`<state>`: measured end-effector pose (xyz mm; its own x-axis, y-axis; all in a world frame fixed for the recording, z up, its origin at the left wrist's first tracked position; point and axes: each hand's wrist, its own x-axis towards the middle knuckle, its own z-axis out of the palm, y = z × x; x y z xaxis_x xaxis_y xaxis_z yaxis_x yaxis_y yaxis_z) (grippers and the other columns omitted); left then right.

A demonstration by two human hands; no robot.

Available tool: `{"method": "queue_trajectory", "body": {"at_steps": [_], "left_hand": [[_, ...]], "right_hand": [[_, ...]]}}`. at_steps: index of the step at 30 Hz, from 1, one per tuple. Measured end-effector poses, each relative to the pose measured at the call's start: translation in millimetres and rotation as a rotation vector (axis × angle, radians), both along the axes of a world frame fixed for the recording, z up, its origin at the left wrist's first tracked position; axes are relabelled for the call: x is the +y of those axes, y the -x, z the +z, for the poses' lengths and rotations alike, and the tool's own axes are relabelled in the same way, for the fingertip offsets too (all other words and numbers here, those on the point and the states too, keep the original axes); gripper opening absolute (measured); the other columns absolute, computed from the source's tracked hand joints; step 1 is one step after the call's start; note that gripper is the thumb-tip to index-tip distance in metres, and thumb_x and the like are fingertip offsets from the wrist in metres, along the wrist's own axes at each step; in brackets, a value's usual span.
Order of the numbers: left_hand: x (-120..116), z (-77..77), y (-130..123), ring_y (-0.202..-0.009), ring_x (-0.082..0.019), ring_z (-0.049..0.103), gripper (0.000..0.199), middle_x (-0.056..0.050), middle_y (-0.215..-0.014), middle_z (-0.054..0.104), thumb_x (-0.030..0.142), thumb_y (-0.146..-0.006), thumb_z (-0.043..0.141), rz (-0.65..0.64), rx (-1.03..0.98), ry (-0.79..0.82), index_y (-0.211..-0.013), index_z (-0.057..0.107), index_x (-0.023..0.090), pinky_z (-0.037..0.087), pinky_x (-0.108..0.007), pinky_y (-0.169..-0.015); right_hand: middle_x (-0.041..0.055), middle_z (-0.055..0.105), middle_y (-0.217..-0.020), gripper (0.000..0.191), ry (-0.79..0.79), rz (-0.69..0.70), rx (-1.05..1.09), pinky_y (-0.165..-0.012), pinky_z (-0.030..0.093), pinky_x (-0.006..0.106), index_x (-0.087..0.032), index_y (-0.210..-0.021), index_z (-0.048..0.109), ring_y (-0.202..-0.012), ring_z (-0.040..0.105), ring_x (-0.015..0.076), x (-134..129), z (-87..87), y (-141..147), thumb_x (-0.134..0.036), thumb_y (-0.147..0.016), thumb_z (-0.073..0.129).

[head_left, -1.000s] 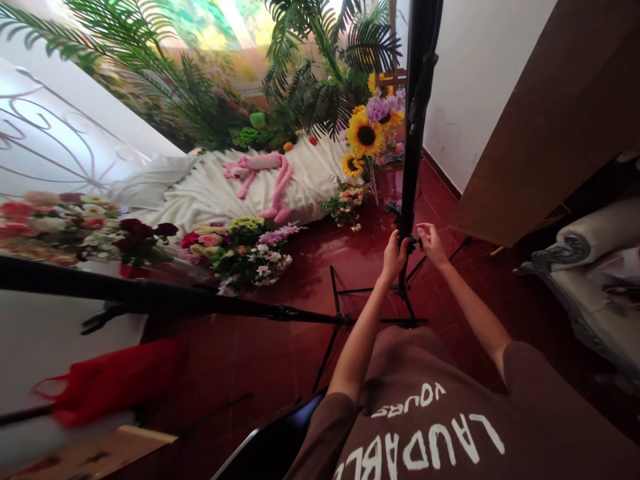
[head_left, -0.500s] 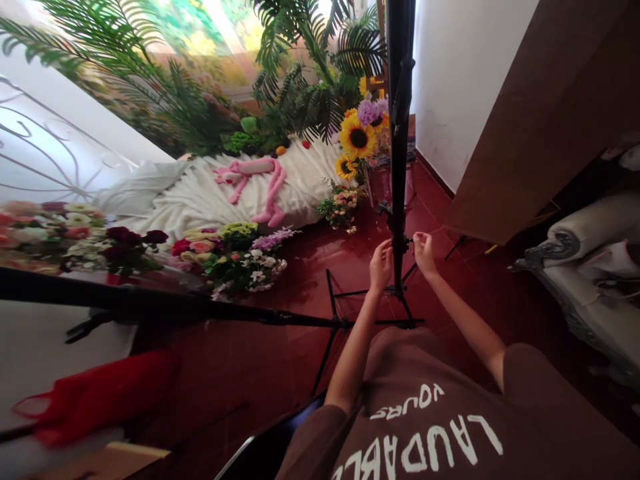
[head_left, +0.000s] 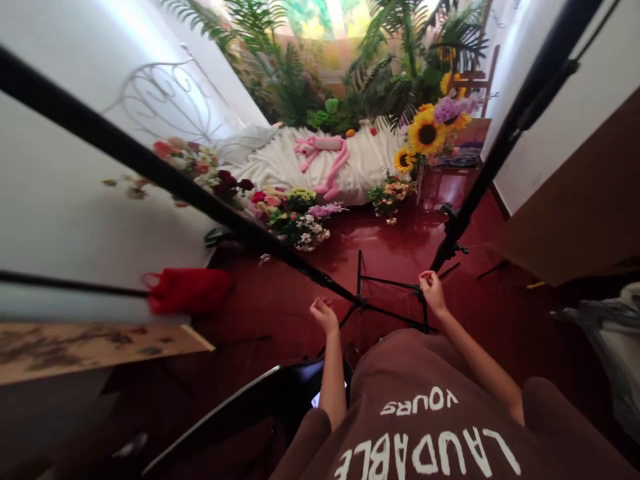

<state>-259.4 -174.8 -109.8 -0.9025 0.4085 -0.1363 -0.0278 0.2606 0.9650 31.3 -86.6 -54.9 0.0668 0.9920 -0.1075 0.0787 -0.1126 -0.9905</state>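
Left hand (head_left: 326,316) withdrawn from the black stand (head_left: 483,180) since the earlier frame, grip released and loosely bent near a second stand (head_left: 203,200), right hand (head_left: 432,291) beside the black stand's lower end, grip half-curled, hold undeterminable, both stands on red floor (head_left: 377,241).

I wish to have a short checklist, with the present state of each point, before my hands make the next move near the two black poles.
1. Left hand off the left pole: ok, a gap shows between them.
2. Right hand off the right pole: cannot tell; its fingertips are close to the pole's lower part.
3. Knob on the right pole tightened: cannot tell from this view.
4. Legs at the left pole's foot spread: ok, they point different ways.
5. Flowers by the left wall in unblocked view: not ok, the left pole crosses in front.
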Motion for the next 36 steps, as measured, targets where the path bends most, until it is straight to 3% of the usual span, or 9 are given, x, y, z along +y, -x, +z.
{"method": "queue_trajectory", "body": {"at_steps": [3, 6, 12, 17, 22, 26, 30, 33, 36], "left_hand": [[6.5, 26.8, 24.8, -0.091, -0.012, 0.061, 0.043, -0.009, -0.108, 0.061, 0.053, -0.095, 0.028, 0.014, 0.114, -0.1, -0.108, 0.049, 0.018, 0.048, -0.027, -0.082], [19.0, 54.1, 36.3, -0.103, -0.015, 0.059, 0.052, -0.011, -0.115, 0.061, 0.062, -0.091, 0.033, -0.12, 0.25, -0.24, -0.112, 0.053, 0.018, 0.046, -0.027, -0.09], [32.5, 85.7, 39.0, -0.083, -0.016, 0.061, 0.065, -0.009, -0.089, 0.067, 0.072, -0.084, 0.036, -0.306, 0.233, -0.259, -0.104, 0.063, 0.017, 0.048, -0.025, -0.074], [30.1, 85.5, 43.5, -0.069, -0.013, 0.058, 0.063, -0.008, -0.084, 0.067, 0.072, -0.083, 0.04, -0.32, 0.191, -0.281, -0.1, 0.065, 0.016, 0.046, -0.024, -0.063], [32.7, 75.2, 49.0, -0.074, -0.013, 0.061, 0.061, -0.009, -0.093, 0.07, 0.07, -0.083, 0.043, -0.307, 0.162, -0.293, -0.1, 0.064, 0.016, 0.046, -0.023, -0.065], [36.2, 67.3, 49.2, -0.076, -0.014, 0.062, 0.061, -0.01, -0.096, 0.07, 0.07, -0.084, 0.04, -0.285, 0.167, -0.307, -0.102, 0.062, 0.016, 0.047, -0.024, -0.068], [37.9, 65.3, 47.6, -0.072, -0.013, 0.06, 0.059, -0.009, -0.094, 0.069, 0.069, -0.085, 0.038, -0.261, 0.185, -0.296, -0.101, 0.062, 0.017, 0.045, -0.024, -0.066], [38.6, 66.1, 47.0, -0.072, -0.014, 0.06, 0.059, -0.009, -0.091, 0.069, 0.07, -0.085, 0.038, -0.237, 0.212, -0.293, -0.098, 0.062, 0.018, 0.045, -0.025, -0.068], [39.2, 67.3, 46.6, -0.075, -0.015, 0.061, 0.059, -0.008, -0.09, 0.068, 0.071, -0.085, 0.037, -0.223, 0.228, -0.293, -0.096, 0.063, 0.019, 0.046, -0.026, -0.071]], "right_hand": [[-0.0055, 0.048, -0.057, 0.018, 0.028, 0.13, 0.013, -0.05, 0.035, 0.024, -0.02, -0.08, 0.052, -0.052, 0.045, 0.0122, -8.5, 0.5, 21.5, -0.036, -0.072, 0.056], [-0.0043, 0.051, -0.057, 0.013, 0.046, 0.255, 0.023, -0.051, 0.036, 0.025, -0.021, -0.078, 0.054, -0.052, 0.047, 0.0131, -15.2, 1.4, 42.3, -0.032, -0.071, 0.056], [-0.0053, 0.051, -0.057, 0.015, 0.113, 0.443, 0.078, -0.046, 0.034, 0.023, -0.022, -0.079, 0.052, -0.048, 0.044, 0.0115, -19.8, 6.2, 92.4, -0.033, -0.072, 0.061], [-0.0068, 0.048, -0.05, 0.034, 0.545, 0.705, 0.228, -0.036, 0.021, 0.018, -0.022, -0.077, 0.046, -0.038, 0.035, 0.0068, -19.7, 10.2, 158.0, -0.053, -0.078, 0.06], [-0.0094, 0.037, -0.046, 0.044, 0.882, 0.844, 0.636, -0.035, 0.021, 0.015, -0.022, -0.066, 0.036, -0.038, 0.03, 0.005, -20.2, 15.7, 215.4, -0.059, -0.08, 0.056], [-0.0104, 0.023, -0.043, 0.049, 0.879, 0.785, 0.857, -0.035, 0.018, 0.013, -0.022, -0.058, 0.022, -0.038, 0.02, 0.0039, -15.7, 18.3, 234.5, -0.043, -0.085, 0.056], [-0.0108, 0.022, -0.044, 0.045, 0.868, 0.765, 0.928, -0.033, 0.015, 0.013, -0.022, -0.057, 0.021, -0.038, 0.015, 0.004, -13.2, 16.9, 239.4, -0.032, -0.085, 0.055], [-0.0109, 0.02, -0.043, 0.044, 0.759, 0.729, 0.857, -0.033, 0.015, 0.015, -0.023, -0.057, 0.02, -0.038, 0.013, 0.0052, -15.3, 15.6, 244.4, -0.029, -0.084, 0.053], [-0.0109, 0.017, -0.042, 0.044, 0.583, 0.723, 0.595, -0.035, 0.017, 0.018, -0.024, -0.056, 0.018, -0.038, 0.013, 0.0058, -15.6, 16.2, 247.5, -0.028, -0.078, 0.056]]}}
